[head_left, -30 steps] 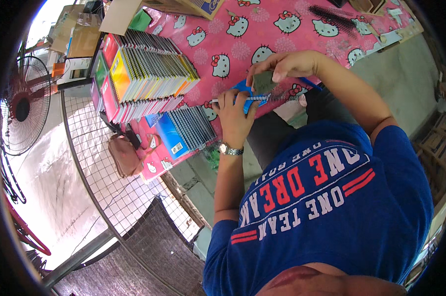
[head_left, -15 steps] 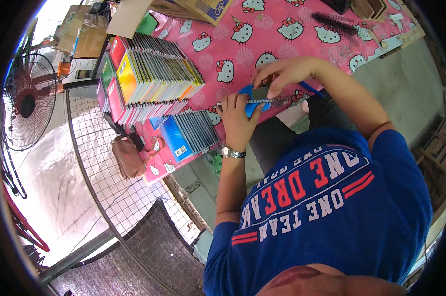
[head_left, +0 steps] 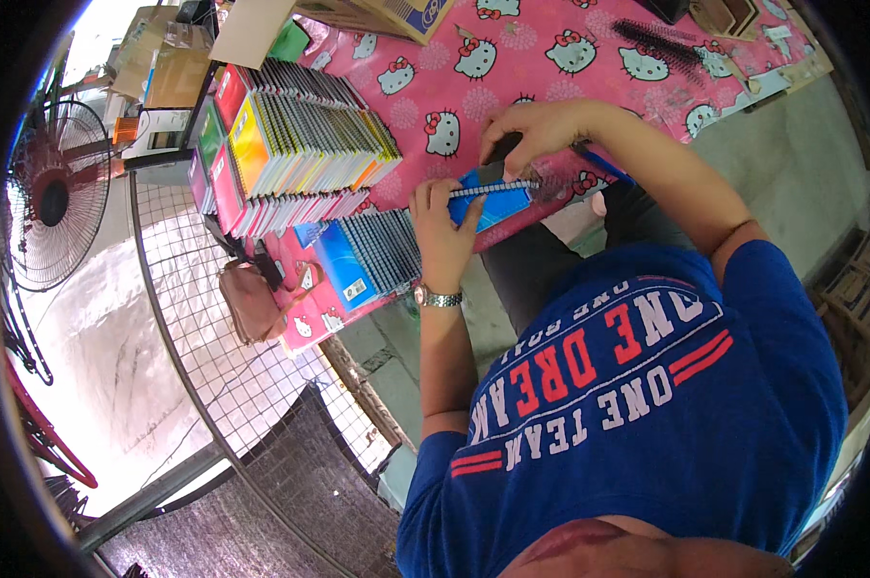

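A blue-covered spiral notebook (head_left: 500, 206) lies at the front edge of the table, its coil running along the spine. My left hand (head_left: 441, 229) is closed on its left end, thumb on the cover and fingers over the spine. Just beyond the coil, my right hand (head_left: 543, 133) curls round a dark, flat piece (head_left: 493, 171) whose kind I cannot make out. The right fingertips are near the coil's right part. Thin dark coils (head_left: 552, 187) stick out beside the notebook's right end.
Left of my hands stand a row of blue spiral notebooks (head_left: 343, 267) and a taller stack of multicoloured ones (head_left: 305, 144). More black coils (head_left: 658, 46) lie at the far right on the pink tablecloth (head_left: 512, 72). A brown bag (head_left: 250, 301) hangs by the left corner.
The notebook and my left hand have shifted slightly left, and more of the blue cover shows below the coil. My right hand has moved a little left and toward the far side.
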`<state>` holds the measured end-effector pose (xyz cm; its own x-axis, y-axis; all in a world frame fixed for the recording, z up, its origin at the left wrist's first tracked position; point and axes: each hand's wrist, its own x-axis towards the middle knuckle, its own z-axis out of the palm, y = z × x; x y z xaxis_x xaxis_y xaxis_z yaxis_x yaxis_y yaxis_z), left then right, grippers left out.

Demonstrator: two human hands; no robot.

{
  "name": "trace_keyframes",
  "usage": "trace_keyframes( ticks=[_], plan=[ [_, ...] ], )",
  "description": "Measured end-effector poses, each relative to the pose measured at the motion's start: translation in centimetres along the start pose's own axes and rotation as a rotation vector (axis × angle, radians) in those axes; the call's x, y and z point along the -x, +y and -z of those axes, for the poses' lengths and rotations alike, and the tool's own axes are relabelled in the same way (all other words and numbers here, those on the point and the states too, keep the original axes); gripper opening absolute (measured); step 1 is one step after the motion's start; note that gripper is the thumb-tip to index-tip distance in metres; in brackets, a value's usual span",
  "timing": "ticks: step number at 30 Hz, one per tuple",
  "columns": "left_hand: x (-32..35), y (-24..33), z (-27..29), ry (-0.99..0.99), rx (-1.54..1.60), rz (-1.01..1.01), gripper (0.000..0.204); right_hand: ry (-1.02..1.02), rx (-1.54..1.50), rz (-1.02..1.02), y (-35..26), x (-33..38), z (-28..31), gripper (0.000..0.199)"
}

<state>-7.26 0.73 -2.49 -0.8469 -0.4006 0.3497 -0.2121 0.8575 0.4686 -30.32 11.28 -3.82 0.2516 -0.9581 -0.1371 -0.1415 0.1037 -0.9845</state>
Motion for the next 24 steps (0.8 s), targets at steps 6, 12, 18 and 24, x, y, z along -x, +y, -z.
trace_keyframes(
  ticks=[6,12,18,24],
  plan=[
    [0.2,-0.4,0.2,-0.078,0.090,0.162,0.033,-0.012,-0.211,0.019,-1.2,-0.5,-0.1,0.049],
    [0.1,-0.4,0.0,-0.062,0.116,0.174,0.028,-0.029,-0.465,0.120,-0.6,-0.2,-0.3,0.052],
    [1.1,-2.0,-0.7,-0.024,0.188,0.200,0.022,0.717,0.907,-0.390,4.7,0.6,1.6,0.057],
    [2.6,-1.8,-1.3,0.142,0.488,0.460,0.019,0.998,0.947,-0.163,8.6,6.6,-2.8,0.067]
  ],
)
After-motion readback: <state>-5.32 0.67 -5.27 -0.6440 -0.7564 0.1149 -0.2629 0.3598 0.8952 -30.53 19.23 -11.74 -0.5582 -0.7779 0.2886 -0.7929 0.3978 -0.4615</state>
